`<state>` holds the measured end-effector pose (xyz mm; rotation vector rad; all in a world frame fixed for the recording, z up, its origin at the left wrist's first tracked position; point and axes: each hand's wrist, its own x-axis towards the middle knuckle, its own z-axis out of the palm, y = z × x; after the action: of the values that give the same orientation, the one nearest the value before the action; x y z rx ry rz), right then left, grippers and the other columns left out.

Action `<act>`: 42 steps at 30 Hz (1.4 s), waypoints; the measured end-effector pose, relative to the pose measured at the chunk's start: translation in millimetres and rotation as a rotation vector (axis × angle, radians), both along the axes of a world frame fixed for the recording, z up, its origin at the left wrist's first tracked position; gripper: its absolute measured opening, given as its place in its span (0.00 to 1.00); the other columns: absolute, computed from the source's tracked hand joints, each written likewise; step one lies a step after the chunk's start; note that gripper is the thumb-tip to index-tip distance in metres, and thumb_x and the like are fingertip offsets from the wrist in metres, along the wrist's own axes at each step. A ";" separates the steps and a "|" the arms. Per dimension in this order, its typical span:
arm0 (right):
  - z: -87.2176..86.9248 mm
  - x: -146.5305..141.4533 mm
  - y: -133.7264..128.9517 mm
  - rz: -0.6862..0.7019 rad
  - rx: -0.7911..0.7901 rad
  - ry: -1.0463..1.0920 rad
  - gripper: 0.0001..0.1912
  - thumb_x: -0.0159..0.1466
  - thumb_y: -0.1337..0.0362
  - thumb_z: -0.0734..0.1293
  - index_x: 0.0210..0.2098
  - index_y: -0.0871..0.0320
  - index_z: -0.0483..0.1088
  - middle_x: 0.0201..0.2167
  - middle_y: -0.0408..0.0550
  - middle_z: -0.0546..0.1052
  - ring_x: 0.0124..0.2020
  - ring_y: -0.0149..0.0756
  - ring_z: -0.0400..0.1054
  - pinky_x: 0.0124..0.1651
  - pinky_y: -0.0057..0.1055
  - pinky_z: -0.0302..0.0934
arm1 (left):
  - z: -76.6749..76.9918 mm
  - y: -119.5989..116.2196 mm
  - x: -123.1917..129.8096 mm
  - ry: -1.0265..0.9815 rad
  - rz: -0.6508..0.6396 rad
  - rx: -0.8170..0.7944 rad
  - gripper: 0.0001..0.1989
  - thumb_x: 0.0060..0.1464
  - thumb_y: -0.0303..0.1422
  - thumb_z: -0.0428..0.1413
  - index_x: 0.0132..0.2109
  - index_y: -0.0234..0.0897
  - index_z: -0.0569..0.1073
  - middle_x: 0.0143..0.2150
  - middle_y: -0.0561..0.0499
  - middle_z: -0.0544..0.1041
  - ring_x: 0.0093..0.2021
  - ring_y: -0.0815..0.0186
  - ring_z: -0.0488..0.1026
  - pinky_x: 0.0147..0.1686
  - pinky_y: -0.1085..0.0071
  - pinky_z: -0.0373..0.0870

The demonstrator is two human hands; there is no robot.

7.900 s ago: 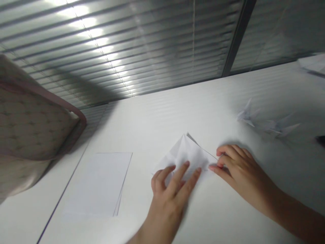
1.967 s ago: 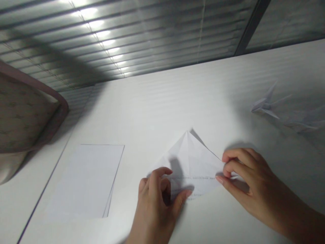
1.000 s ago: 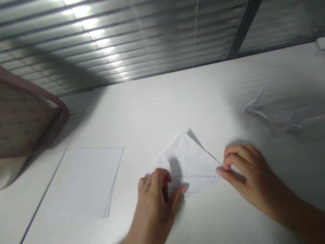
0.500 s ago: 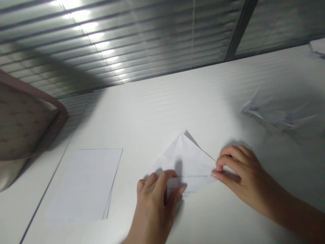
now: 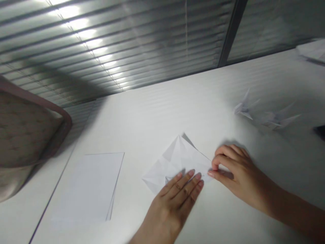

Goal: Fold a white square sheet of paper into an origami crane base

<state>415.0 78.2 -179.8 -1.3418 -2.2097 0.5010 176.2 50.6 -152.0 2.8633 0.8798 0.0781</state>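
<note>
Head view — left hand (image 5: 172, 206) flat on folded paper (image 5: 183, 156), right hand (image 5: 240, 173) tight on its corner (image 5: 208, 165) — print (image 5: 202, 175) illegible.

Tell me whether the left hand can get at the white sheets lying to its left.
Likely yes: the left hand lies flat across the folded paper, apparently pinching nothing, and tabletop stretches between it and the white sheets, with nothing raised visible in the way.
</note>
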 end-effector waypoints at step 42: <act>-4.4 16.7 -41.9 0.118 0.423 -0.206 0.16 0.70 0.69 0.54 0.47 0.60 0.73 0.37 0.44 0.80 0.39 0.36 0.71 0.43 0.37 0.56 | -14.5 -49.0 8.3 0.031 0.328 0.336 0.20 0.55 0.31 0.56 0.56 0.43 0.72 0.41 0.50 0.74 0.38 0.63 0.65 0.43 0.68 0.60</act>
<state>431.7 36.3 -184.2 -1.0802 -2.3954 -0.0735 184.5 1.6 -166.5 2.9881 1.4618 0.2384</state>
